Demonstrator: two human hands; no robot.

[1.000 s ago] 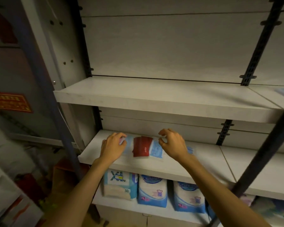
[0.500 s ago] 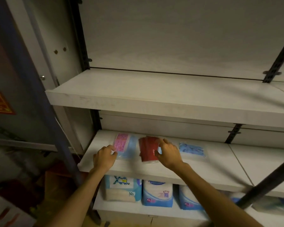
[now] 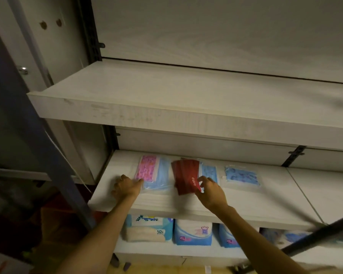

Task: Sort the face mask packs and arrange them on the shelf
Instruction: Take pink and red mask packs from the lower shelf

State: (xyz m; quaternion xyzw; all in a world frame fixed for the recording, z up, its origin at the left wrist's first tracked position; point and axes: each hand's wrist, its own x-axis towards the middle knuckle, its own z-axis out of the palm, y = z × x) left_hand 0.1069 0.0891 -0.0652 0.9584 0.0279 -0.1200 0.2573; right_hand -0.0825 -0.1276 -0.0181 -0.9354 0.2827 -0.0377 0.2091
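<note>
Nearest, on the bottom shelf (image 3: pixel 152 252), stand three soft packs: one with "52" printed on it (image 3: pixel 147 228) and two marked XL (image 3: pixel 192 232), side by side, with a fourth blurred bluish thing further right that I cannot make out. Above them, both hands lie on the middle shelf (image 3: pixel 166 202). The left hand (image 3: pixel 126 187) has its fingers curled, fingertips touching the near left corner of the pink pack (image 3: pixel 147 168); whether it pinches the wrapper is hard to tell from here. The right hand (image 3: pixel 211 191) pinches the near right corner of the red packs (image 3: pixel 185 177), thumb and forefinger closed on it. Four groups of mask packs lie in a row on this shelf: the pink one with a pale blue pack (image 3: pixel 162 175) touching its right side, the fanned red stack of perhaps three, a blue patterned pack (image 3: pixel 209 171) half under the red, and another blue patterned pack (image 3: pixel 242 176) apart to the right. Farthest, the top shelf (image 3: pixel 186 99) shows bare white board
</note>
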